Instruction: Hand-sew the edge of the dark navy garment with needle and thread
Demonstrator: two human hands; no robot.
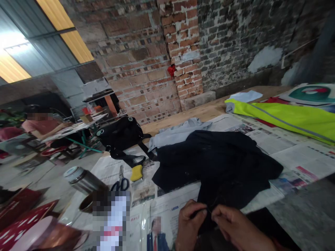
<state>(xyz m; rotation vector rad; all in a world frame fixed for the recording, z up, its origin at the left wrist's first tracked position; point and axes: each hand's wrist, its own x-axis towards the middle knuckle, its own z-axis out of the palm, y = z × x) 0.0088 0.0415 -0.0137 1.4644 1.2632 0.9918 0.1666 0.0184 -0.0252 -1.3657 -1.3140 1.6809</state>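
Observation:
A dark navy garment (209, 160) lies crumpled over the newspaper, its near part reaching down to both hands. My left hand (188, 223) is closed, thumb and forefinger pinched together on the edge of this dark cloth. Close beside it, my right hand (231, 223) is closed in a pinch too; whatever sits between its fingertips is too small to make out. A faint, thread-like line shows just above the fingertips. Behind the navy garment lies a light grey cloth (174, 134).
Newspaper (277, 144) covers the table. Left of the garment are scissors (120, 181), a yellow block (136, 173), a steel flask (81, 179) and a black bag (121, 134). A hi-vis garment (282, 116) and an iron (310, 93) lie right. Another person (43, 127) sits at a far table.

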